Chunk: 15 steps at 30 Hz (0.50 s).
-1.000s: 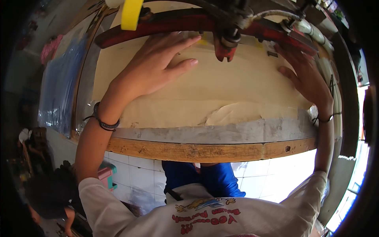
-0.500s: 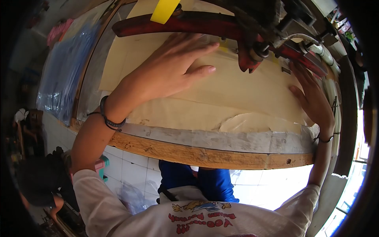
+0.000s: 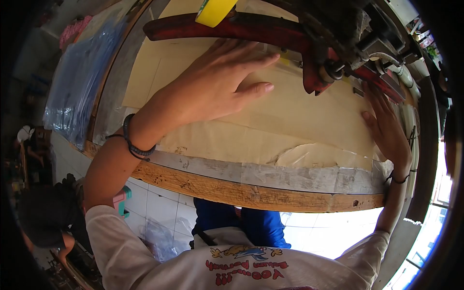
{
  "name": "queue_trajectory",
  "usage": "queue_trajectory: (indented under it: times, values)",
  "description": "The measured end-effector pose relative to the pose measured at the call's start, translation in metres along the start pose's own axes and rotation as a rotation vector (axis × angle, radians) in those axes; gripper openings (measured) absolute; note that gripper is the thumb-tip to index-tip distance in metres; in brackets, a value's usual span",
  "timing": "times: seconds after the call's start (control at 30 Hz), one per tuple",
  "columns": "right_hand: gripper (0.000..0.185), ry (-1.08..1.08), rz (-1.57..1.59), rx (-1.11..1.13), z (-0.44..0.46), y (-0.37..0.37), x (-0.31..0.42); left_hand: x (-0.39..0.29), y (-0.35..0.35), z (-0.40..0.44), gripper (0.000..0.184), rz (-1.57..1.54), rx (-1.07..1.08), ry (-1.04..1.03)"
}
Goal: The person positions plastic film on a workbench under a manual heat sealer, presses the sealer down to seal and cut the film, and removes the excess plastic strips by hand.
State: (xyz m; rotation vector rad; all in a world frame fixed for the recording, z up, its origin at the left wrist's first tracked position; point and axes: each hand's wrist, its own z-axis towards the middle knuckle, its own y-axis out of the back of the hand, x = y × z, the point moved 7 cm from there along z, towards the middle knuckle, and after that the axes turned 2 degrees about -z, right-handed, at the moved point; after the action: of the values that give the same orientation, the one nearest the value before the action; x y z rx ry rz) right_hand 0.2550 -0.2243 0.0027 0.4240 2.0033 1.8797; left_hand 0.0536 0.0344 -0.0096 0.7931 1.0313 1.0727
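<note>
My left hand [image 3: 224, 79] lies flat with its fingers apart on a tan sheet [image 3: 290, 121]. Its fingertips reach under a long dark-red metal arm [image 3: 227, 28] of a machine, which hides part of them. My right hand [image 3: 384, 123] rests open along the right side of the sheet, fingers stretched forward next to the machine's right end. Near the front edge the sheet surface is torn and wrinkled. A yellow roll or band [image 3: 216, 12] hangs on the red arm. Between my hands, a strip of yellow and small metal pieces show under the machine.
The worktable has a wooden front edge [image 3: 241, 192]. Clear plastic sheets [image 3: 79, 87] are stacked at the left. The dark machine head [image 3: 357, 38] overhangs the back right. A person in dark clothing [image 3: 48, 217] is low at the left. Plastic bags [image 3: 159, 239] lie on the tiled floor.
The view has shifted slightly, so the machine and both hands appear a little further right. Both hands stay flat, in nearly the same places on the sheet.
</note>
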Motion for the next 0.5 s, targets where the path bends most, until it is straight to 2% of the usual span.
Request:
queue_trajectory:
  times: [0.5]
  values:
    - [0.064,0.023,0.009,-0.021,-0.0013,0.0032,0.0031,-0.0006,-0.0001,0.0007,0.058,-0.009,-0.004,-0.010]
